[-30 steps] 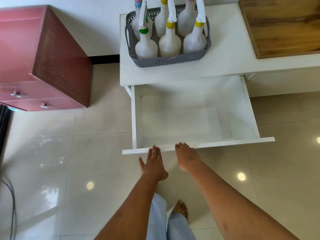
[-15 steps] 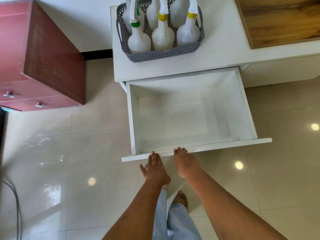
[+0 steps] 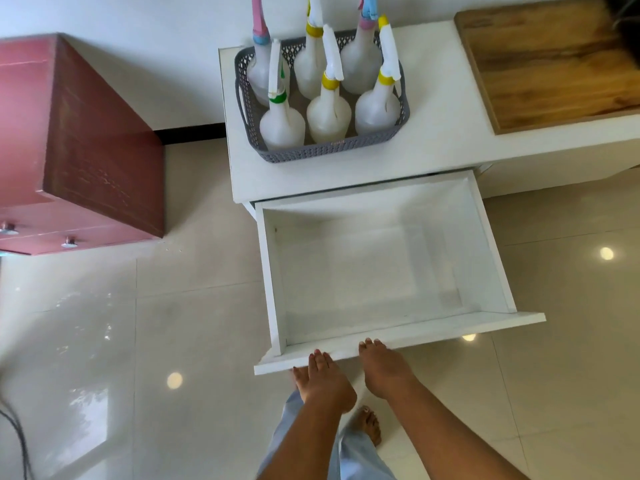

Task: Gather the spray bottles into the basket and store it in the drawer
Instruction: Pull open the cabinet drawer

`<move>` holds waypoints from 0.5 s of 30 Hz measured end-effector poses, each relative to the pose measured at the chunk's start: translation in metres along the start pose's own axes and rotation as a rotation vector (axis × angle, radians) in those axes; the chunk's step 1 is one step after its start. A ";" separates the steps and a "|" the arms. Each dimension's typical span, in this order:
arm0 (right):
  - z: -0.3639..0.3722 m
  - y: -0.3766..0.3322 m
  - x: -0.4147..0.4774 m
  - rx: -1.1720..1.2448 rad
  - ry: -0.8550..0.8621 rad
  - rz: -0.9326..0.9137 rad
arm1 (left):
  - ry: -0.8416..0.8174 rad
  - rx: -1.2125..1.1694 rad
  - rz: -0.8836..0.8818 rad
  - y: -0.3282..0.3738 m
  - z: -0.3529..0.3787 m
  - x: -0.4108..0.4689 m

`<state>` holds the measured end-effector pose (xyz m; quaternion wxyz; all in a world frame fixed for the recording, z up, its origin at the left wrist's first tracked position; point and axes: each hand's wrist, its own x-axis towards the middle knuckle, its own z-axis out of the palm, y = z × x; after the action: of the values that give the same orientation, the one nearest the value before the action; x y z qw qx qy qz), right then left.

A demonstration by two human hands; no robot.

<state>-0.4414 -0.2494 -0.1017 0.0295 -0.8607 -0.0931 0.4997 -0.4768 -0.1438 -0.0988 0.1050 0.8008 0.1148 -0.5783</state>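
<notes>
A grey perforated basket [image 3: 332, 151] stands on the white cabinet top [image 3: 440, 133], holding several translucent spray bottles [image 3: 328, 112] with green, yellow, pink and blue collars. Below it the white drawer [image 3: 491, 244] is pulled far out and has nothing inside. My left hand [image 3: 323, 382] and my right hand [image 3: 382, 368] both rest on the drawer's front panel [image 3: 485, 323], fingers curled over its top edge near the left end.
A red-brown chest [image 3: 100, 154] with round knobs stands to the left on the glossy tiled floor. A wooden board [image 3: 550, 64] lies on the cabinet top at the right. My bare foot [image 3: 369, 427] and light trousers show below the hands.
The drawer has slid further out toward me with both hands on its front. The view tilted so the basket sits lower in the frame.
</notes>
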 end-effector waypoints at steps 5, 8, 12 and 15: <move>-0.033 -0.005 0.022 0.116 -0.081 0.085 | -0.069 -0.156 0.107 -0.024 -0.061 0.017; -0.054 -0.007 0.031 0.290 -0.077 0.082 | 0.120 -0.456 0.102 -0.052 -0.112 0.031; -0.100 0.003 0.051 0.460 0.057 0.077 | 0.424 -0.916 0.073 -0.077 -0.184 0.042; -0.158 0.018 0.074 0.644 0.368 0.132 | 0.591 -1.117 0.095 -0.083 -0.248 0.053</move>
<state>-0.2668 -0.2458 -0.0891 0.2826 -0.8869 0.1313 0.3411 -0.2624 0.0131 -0.0751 0.4968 0.7552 0.3877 -0.1804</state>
